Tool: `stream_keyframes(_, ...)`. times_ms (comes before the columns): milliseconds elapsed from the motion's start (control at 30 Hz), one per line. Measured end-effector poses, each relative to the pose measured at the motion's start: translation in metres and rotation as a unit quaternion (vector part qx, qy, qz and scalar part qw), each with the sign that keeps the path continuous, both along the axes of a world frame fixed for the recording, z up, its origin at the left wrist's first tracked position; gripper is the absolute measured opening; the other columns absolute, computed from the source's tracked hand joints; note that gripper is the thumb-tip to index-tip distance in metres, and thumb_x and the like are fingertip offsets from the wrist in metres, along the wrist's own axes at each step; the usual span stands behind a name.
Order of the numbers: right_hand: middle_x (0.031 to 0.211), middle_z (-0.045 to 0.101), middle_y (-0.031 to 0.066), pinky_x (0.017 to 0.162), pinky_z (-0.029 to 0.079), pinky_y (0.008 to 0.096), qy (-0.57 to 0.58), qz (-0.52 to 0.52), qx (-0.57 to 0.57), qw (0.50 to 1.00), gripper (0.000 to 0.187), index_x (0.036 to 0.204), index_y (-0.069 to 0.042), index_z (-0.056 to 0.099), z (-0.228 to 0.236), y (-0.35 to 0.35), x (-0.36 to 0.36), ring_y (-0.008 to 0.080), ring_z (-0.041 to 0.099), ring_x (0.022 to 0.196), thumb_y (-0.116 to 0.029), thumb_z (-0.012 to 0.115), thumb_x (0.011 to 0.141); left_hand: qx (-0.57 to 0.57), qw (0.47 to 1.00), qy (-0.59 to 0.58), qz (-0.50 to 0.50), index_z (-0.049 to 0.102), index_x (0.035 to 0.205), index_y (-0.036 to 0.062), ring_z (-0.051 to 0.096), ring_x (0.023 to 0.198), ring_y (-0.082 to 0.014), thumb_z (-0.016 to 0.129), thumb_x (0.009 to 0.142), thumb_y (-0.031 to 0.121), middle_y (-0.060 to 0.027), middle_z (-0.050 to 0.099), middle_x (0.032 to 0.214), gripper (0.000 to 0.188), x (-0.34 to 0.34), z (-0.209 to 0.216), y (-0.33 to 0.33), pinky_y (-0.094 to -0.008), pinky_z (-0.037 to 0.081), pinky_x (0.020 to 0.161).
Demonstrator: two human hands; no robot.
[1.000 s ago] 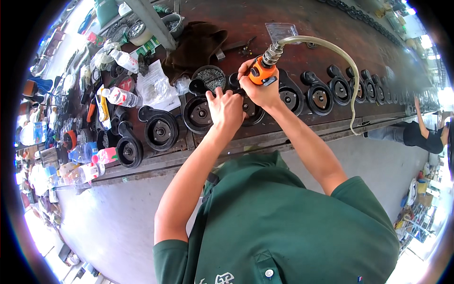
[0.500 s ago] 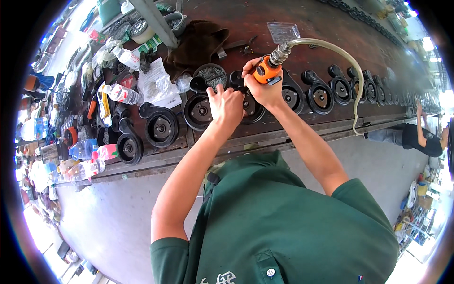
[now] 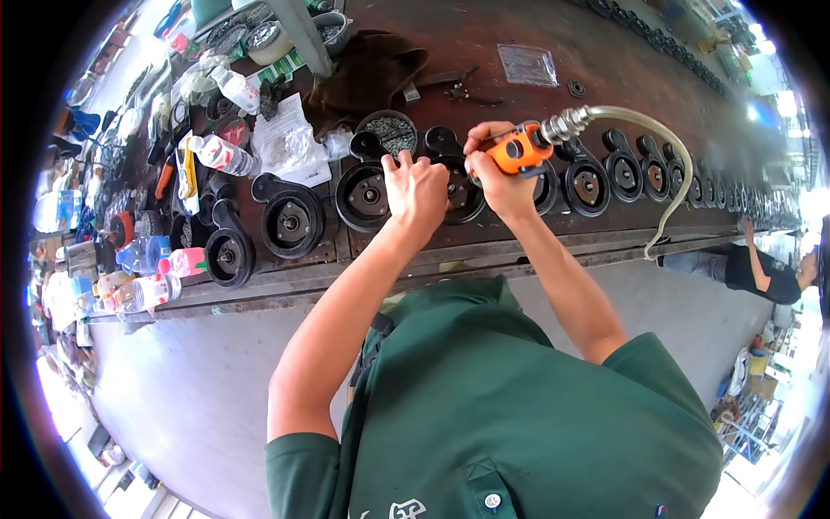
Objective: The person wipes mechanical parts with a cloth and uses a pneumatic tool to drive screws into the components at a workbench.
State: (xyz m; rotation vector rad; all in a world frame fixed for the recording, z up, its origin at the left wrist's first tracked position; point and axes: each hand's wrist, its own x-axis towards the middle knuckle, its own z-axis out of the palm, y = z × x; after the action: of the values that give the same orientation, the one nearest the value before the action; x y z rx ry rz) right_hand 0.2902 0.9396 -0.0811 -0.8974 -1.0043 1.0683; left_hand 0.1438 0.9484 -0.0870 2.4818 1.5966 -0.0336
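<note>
My left hand (image 3: 418,192) is closed at the left rim of a black wheel with an arm (image 3: 464,197), thumb and forefinger on that rim. Its other fingers are bent and apart over a neighbouring black wheel (image 3: 361,197). In my right hand (image 3: 501,179) is an orange air-powered driver (image 3: 520,150), lying almost level. A metal coupling (image 3: 566,125) joins it to a clear hose (image 3: 666,131). The driver's working tip is hidden by my fingers. Just behind the wheels stands a bowl of small grey metal pieces (image 3: 393,130).
More black wheels (image 3: 586,186) run along the bench edge to the right; two stand at left, one nearer (image 3: 292,223). Bottles (image 3: 223,156), papers (image 3: 290,143) and tools crowd the left. A brown cloth (image 3: 367,73) and metal post (image 3: 303,39) are behind. Another person (image 3: 765,270) stands far right.
My right hand has shifted right with the driver, which has tipped from steep to nearly level, its hose end swinging right. My left hand stays at the wheels.
</note>
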Motion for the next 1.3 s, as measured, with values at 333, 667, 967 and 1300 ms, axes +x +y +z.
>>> stream_keyframes(333, 0.088, 0.065, 0.0091, 0.062, 0.052, 0.024, -0.015, 0.007, -0.002, 1.0, 0.023, 0.106, 0.002, 0.056, -0.001, -0.021, 0.009, 0.0119, 0.062, 0.069, 0.009, 0.061, 0.084, 0.009, 1.0, -0.002, 0.006, 0.078, 0.086, 0.0165, 0.062, 0.106, -0.027, 0.08, 0.074, 0.019, -0.0069, 0.073, 0.09, 0.013, 0.002, -0.002, 0.001, -0.0485, 0.036, 0.1)
stream_keyframes(667, 0.087, 0.065, 0.0093, 0.059, 0.051, 0.024, -0.013, 0.001, -0.01, 1.0, 0.023, 0.104, 0.002, 0.057, -0.006, -0.02, 0.005, 0.012, 0.062, 0.066, 0.009, 0.06, 0.083, -0.004, 1.0, 0.013, 0.007, 0.079, 0.091, 0.021, 0.062, 0.105, -0.0278, 0.087, 0.068, 0.034, -0.0053, 0.072, 0.091, 0.028, 0.001, 0.0, 0.002, -0.0486, 0.039, 0.097)
stream_keyframes(967, 0.087, 0.064, 0.0081, 0.063, 0.052, 0.0246, 0.005, 0.029, 0.014, 0.999, 0.021, 0.102, 0.001, 0.056, -0.011, -0.023, 0.002, 0.0115, 0.062, 0.07, 0.01, 0.061, 0.083, -0.003, 1.0, 0.008, 0.012, 0.079, 0.089, 0.0197, 0.062, 0.106, -0.0283, 0.088, 0.066, 0.033, -0.0054, 0.072, 0.091, 0.028, 0.001, 0.002, 0.001, -0.0497, 0.038, 0.099)
stream_keyframes(1300, 0.088, 0.066, 0.0054, 0.068, 0.052, 0.0234, -0.069, 0.047, 0.003, 0.996, 0.025, 0.107, 0.0, 0.059, -0.017, -0.023, 0.001, 0.0096, 0.063, 0.078, 0.007, 0.063, 0.083, -0.006, 1.0, -0.024, 0.017, 0.079, 0.083, 0.0167, 0.062, 0.106, -0.0262, 0.082, 0.07, 0.024, -0.0065, 0.074, 0.088, 0.015, -0.002, 0.005, 0.004, -0.0465, 0.034, 0.099)
